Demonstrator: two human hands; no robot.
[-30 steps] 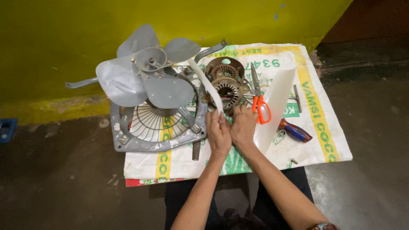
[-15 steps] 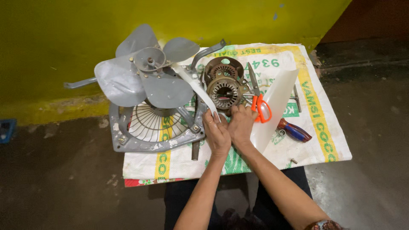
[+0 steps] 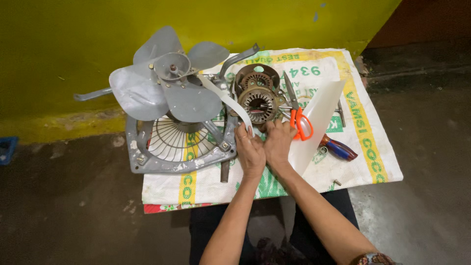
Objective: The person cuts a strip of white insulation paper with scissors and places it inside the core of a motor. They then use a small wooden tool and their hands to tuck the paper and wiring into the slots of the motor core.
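On one woven sack (image 3: 363,142), left hand (image 3: 250,152) and right hand (image 3: 278,143) pinch one white strip (image 3: 226,99) beside one motor stator (image 3: 258,104).

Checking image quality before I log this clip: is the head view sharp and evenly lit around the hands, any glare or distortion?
Head view: sharp on both hands, left hand and right hand; soft, even light, with a mild sheen on the white plastic sheet; dark floor underexposed; slight wide-angle bending at the edges.

— What did the person wear?
— Nothing on either forearm; the left hand (image 3: 250,153) and right hand (image 3: 277,145) were uncovered. A patterned brown band (image 3: 374,258) circled the right wrist at the frame's bottom right, above dark trousers (image 3: 216,230).
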